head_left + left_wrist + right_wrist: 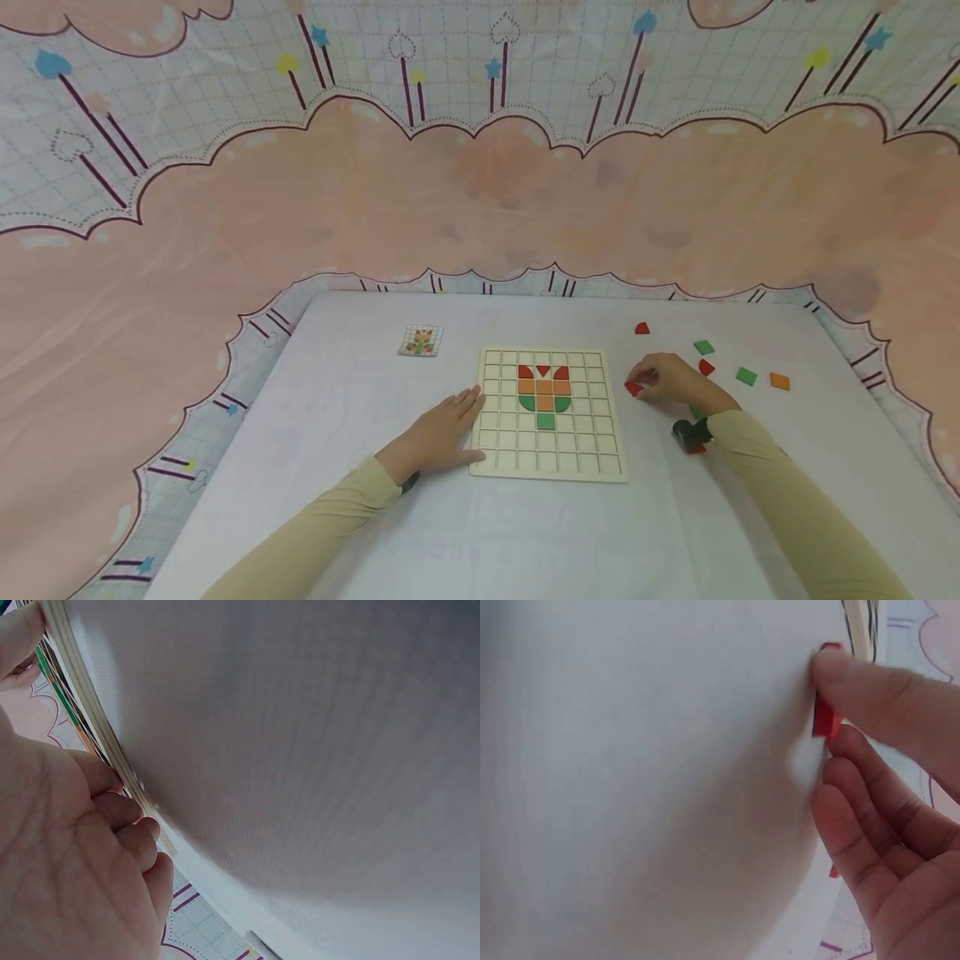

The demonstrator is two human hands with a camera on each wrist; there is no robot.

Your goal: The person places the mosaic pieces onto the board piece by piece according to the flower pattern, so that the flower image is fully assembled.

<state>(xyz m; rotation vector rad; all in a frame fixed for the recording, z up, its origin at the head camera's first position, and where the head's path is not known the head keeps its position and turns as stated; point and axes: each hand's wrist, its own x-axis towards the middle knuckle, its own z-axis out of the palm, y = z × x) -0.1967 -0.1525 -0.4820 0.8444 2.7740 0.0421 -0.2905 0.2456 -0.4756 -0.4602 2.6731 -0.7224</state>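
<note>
A pale wooden grid board lies on the table, with red, orange and green tiles forming a tulip-like figure in its upper middle. Along the board's left edge rests my left hand, thumb and fingers spread; the left wrist view has its fingertips against the board's side. To the right of the board, my right hand pinches a red tile between thumb and fingers. The right wrist view gives that red tile nearly edge-on, partly covered by the thumb.
Around the right hand lie loose tiles: a red one, green ones, an orange one and a red one partly behind the wrist camera. A small picture card lies beyond the board's left corner. Patterned cloth hangs behind.
</note>
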